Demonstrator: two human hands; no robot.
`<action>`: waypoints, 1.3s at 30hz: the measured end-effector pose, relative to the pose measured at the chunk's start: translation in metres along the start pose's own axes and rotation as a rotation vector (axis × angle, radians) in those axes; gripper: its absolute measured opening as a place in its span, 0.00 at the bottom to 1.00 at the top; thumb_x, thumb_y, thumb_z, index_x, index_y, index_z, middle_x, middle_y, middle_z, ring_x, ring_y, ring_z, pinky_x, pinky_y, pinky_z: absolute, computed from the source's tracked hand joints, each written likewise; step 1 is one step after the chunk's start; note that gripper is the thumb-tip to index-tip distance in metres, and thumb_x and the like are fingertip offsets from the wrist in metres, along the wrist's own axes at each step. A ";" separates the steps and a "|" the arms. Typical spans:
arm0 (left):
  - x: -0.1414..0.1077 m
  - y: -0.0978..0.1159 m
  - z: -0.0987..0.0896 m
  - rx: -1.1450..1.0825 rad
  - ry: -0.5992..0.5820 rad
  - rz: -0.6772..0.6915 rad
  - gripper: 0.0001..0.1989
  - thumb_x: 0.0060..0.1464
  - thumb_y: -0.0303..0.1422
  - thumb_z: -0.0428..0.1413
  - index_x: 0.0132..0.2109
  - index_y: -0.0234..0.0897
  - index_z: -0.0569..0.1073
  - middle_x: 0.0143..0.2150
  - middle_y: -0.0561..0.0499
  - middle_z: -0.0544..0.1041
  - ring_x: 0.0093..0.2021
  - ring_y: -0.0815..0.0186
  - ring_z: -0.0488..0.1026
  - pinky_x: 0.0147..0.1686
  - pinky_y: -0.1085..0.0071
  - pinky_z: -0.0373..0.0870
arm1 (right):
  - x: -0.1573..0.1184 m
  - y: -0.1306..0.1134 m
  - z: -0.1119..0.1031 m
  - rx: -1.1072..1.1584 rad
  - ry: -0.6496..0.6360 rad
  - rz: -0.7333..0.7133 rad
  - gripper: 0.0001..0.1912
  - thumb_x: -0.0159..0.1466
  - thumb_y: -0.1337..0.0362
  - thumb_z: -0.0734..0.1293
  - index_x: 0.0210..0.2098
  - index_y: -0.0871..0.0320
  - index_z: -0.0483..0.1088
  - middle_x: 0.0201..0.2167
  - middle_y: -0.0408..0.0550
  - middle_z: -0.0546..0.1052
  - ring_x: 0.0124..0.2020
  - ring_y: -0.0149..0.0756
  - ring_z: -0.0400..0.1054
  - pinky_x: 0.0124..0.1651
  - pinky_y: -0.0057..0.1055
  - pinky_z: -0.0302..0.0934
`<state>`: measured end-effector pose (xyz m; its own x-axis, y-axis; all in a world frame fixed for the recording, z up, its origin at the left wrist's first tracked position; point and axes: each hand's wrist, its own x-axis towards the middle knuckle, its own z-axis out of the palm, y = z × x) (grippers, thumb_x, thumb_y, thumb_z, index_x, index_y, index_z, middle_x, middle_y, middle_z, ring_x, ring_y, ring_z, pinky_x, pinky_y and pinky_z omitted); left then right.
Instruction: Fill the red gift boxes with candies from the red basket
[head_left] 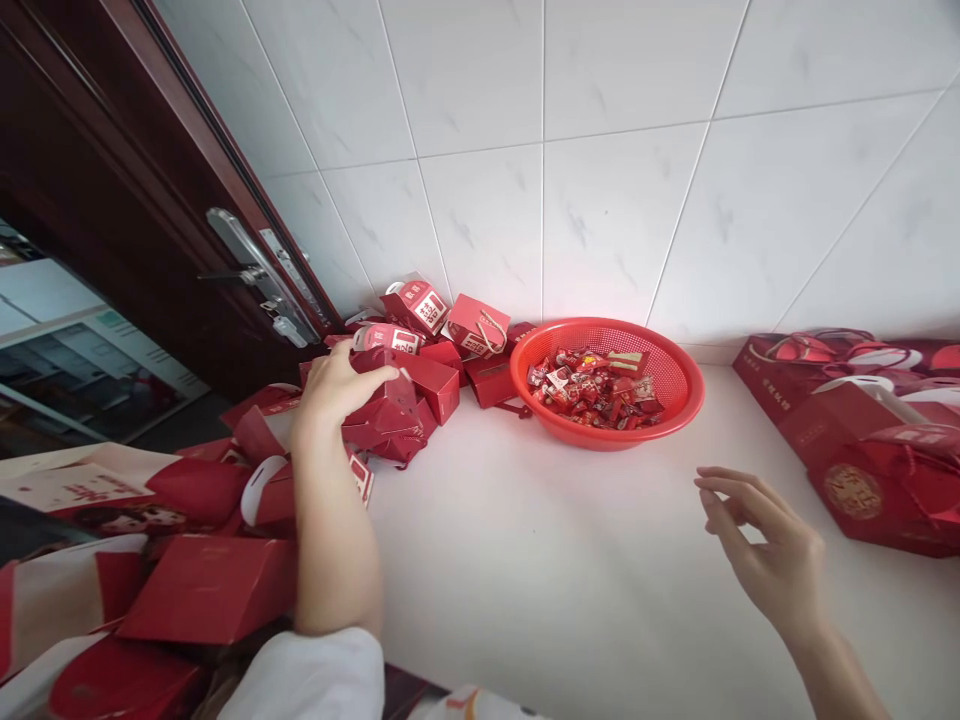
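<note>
My left hand (334, 385) reaches into a pile of red cardboard gift boxes at the left. Its thumb lies across the top of a dark red gift box (381, 415), and the hand curls over that box's left side. The other fingers are mostly hidden. Above the white tabletop (540, 560) at the right hovers my right hand (765, 545), empty, fingers loosely bent and the thumb near the index fingertip. Between the hands, near the wall, stands a red plastic colander (607, 438) holding many wrapped candies (589, 390).
More red gift boxes (217, 585) are heaped along the left side. At the right edge stands a red carton (769, 385) with boxes in and before it. Behind the table rises a tiled wall (615, 210). A dark door (112, 150) with keys hanging from its lock is at upper left.
</note>
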<state>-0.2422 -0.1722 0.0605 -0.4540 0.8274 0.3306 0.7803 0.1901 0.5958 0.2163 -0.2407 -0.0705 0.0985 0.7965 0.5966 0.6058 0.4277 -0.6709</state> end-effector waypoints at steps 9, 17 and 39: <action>-0.066 0.076 0.006 -0.595 -0.424 0.474 0.51 0.35 0.50 0.71 0.68 0.45 0.66 0.67 0.41 0.69 0.67 0.40 0.65 0.60 0.50 0.72 | 0.000 -0.017 0.009 0.248 -0.227 0.180 0.15 0.67 0.50 0.68 0.44 0.53 0.76 0.28 0.47 0.77 0.21 0.33 0.70 0.20 0.27 0.66; -0.115 0.100 0.100 -0.853 -0.907 0.998 0.51 0.48 0.31 0.63 0.75 0.53 0.48 0.78 0.48 0.48 0.76 0.46 0.46 0.72 0.48 0.52 | -0.013 -0.024 0.020 0.766 -0.467 0.228 0.38 0.65 0.36 0.63 0.67 0.49 0.60 0.50 0.57 0.77 0.29 0.38 0.73 0.27 0.35 0.70; -0.148 0.094 0.117 -0.599 -0.964 0.529 0.16 0.66 0.44 0.53 0.48 0.39 0.79 0.70 0.42 0.64 0.74 0.51 0.55 0.69 0.55 0.58 | -0.016 -0.037 0.032 0.180 -0.235 0.089 0.24 0.69 0.51 0.66 0.59 0.55 0.63 0.33 0.46 0.76 0.30 0.36 0.72 0.35 0.34 0.69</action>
<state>-0.0510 -0.2146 -0.0181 0.5515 0.8266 0.1123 0.3374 -0.3442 0.8762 0.1673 -0.2556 -0.0688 -0.0531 0.9021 0.4283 0.4509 0.4043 -0.7957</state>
